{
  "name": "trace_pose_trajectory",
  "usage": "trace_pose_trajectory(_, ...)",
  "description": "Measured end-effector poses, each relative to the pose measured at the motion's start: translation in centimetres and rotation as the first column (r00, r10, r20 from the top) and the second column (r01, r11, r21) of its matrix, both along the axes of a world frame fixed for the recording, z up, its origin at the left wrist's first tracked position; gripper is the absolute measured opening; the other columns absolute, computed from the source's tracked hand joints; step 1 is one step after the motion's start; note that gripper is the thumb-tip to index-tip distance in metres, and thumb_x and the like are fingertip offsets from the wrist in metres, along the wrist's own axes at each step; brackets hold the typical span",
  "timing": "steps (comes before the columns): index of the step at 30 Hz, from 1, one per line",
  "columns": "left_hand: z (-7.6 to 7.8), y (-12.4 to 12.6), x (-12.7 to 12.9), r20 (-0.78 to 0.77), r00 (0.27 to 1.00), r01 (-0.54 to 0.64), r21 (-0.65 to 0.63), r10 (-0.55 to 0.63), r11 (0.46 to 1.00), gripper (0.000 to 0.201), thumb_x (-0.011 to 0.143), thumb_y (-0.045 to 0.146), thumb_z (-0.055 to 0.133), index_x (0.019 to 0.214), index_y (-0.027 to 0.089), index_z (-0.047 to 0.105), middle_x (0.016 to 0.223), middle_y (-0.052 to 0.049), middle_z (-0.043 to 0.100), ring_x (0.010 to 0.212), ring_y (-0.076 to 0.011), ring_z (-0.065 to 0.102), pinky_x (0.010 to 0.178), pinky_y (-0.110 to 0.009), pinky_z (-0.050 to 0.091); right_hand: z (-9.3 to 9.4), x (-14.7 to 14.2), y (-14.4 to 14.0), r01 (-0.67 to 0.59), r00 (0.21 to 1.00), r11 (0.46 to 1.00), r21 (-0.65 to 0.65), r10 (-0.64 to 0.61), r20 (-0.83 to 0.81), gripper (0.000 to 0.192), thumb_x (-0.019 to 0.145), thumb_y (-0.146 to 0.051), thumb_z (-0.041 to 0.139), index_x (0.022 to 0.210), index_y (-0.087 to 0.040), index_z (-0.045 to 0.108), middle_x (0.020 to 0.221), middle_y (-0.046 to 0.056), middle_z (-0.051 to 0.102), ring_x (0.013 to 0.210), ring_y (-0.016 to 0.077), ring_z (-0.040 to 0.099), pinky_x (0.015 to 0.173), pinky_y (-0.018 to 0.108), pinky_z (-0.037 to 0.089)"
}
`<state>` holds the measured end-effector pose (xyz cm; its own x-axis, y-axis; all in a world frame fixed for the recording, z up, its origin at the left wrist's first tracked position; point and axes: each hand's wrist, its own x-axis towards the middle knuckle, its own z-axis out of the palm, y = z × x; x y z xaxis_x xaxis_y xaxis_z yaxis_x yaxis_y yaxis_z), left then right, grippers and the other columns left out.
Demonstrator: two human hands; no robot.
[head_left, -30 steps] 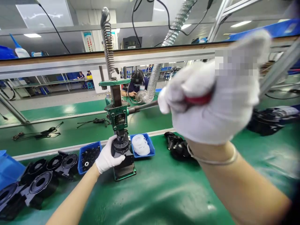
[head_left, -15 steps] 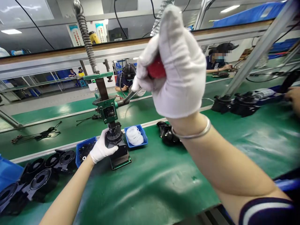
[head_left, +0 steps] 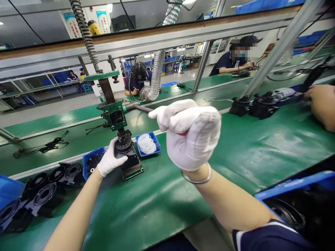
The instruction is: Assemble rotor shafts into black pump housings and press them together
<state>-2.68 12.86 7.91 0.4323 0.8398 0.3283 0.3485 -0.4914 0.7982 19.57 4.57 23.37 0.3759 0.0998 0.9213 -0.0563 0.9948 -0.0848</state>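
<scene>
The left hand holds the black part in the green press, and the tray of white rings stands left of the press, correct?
Not quite: the head view shows the tray of white rings to the right of the green press. The left hand does hold the black part there.

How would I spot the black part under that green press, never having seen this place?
Find the upright green press with the tall coil spring above it. At its foot, the white-gloved left hand holds the black part. Unlike the black housings clustered on the bench further left, it alone sits under the press's ram.
</scene>
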Motion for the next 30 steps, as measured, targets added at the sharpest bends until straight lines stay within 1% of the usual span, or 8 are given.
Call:
trace_pose_trajectory(5,0.3,-0.3,0.0,0.0,1.0,0.017,-0.031,-0.017,0.999,0.093,0.072,0.05,0.075,0.14,0.014,0.023,0.143,-0.021,0.045,0.134,-0.0339,0.045,0.116,-0.051,0.03,1.1,0.1,0.6,-0.116,0.982,0.993,-0.002,0.115,0.15,0.023,0.098,-0.036,0.053,0.079,-0.023,0.058,0.067,-0.004,0.052,0.051,0.0106,0.051,0.045,0.025,0.047)
trace_pose_trajectory(8,0.3,-0.3,0.0,0.013,1.0,0.017,-0.047,-0.017,0.999,0.096,0.072,0.053,0.074,0.142,0.015,0.02,0.146,-0.021,0.042,0.137,-0.0342,0.04,0.117,-0.051,0.026,0.9,0.2,0.2,-0.093,0.99,0.993,-0.069,0.099,0.1,0.024,0.098,-0.039,0.053,0.08,-0.024,0.058,0.071,-0.002,0.054,0.06,0.0134,0.056,0.058,0.03,0.056)
trace_pose_trajectory(10,0.2,-0.3,-0.1,0.022,1.0,0.021,-0.062,-0.019,0.998,0.099,0.071,0.054,0.075,0.143,0.016,0.019,0.147,-0.021,0.041,0.138,-0.0345,0.039,0.118,-0.052,0.024,0.4,0.0,0.0,-0.101,0.995,0.994,-0.029,0.102,0.026,0.022,0.098,-0.039,0.053,0.082,-0.025,0.059,0.073,-0.001,0.056,0.067,0.0162,0.06,0.068,0.035,0.059)
trace_pose_trajectory(15,0.3,-0.3,-0.2,0.035,0.999,0.036,-0.1,-0.033,0.994,0.102,0.07,0.055,0.076,0.144,0.016,0.018,0.147,-0.021,0.04,0.138,-0.0339,0.038,0.118,-0.051,0.024,0.6,-0.1,0.4,-0.113,0.983,0.994,0.009,0.111,0.145,0.018,0.099,-0.034,0.051,0.084,-0.026,0.058,0.07,-0.004,0.055,0.055,0.0123,0.053,0.055,0.028,0.054)
trace_pose_trajectory(19,0.3,-0.4,-0.4,0.051,0.998,0.052,-0.12,-0.046,0.991,0.103,0.07,0.055,0.076,0.145,0.016,0.017,0.148,-0.02,0.04,0.138,-0.0331,0.038,0.118,-0.05,0.024,0.5,0.0,0.2,-0.091,0.994,0.996,0.013,0.09,0.061,0.021,0.1,-0.039,0.05,0.084,-0.027,0.058,0.072,-0.003,0.054,0.069,0.0146,0.06,0.068,0.032,0.059)
trace_pose_trajectory(23,0.2,-0.4,-0.5,0.052,0.998,0.05,-0.12,-0.044,0.992,0.105,0.068,0.055,0.078,0.144,0.015,0.018,0.147,-0.022,0.041,0.139,-0.0334,0.038,0.118,-0.051,0.023,0.1,0.1,-0.3,-0.079,0.985,0.994,-0.075,0.09,0.146,0.017,0.099,-0.035,0.05,0.085,-0.028,0.056,0.073,-0.003,0.054,0.061,0.0134,0.056,0.062,0.03,0.057)
trace_pose_trajectory(27,0.3,0.0,-0.3,0.045,0.999,0.018,-0.107,-0.013,0.994,0.105,0.065,0.055,0.079,0.143,0.015,0.022,0.147,-0.021,0.041,0.138,-0.0339,0.038,0.118,-0.05,0.026,-0.3,0.0,-0.4,-0.048,0.994,0.997,-0.059,0.054,0.098,0.021,0.099,-0.041,0.047,0.084,-0.027,0.052,0.077,0.0,0.055,0.074,0.0171,0.062,0.072,0.036,0.061)
trace_pose_trajectory(30,0.8,-0.1,0.0,0.046,0.998,-0.031,-0.094,0.036,0.995,0.104,0.064,0.056,0.08,0.142,0.015,0.026,0.145,-0.021,0.043,0.136,-0.0347,0.041,0.116,-0.052,0.029,0.3,0.2,-0.3,-0.079,0.983,0.984,-0.159,0.104,0.15,0.018,0.099,-0.042,0.047,0.093,-0.026,0.053,0.086,0.0,0.059,0.074,0.0149,0.063,0.076,0.034,0.059)
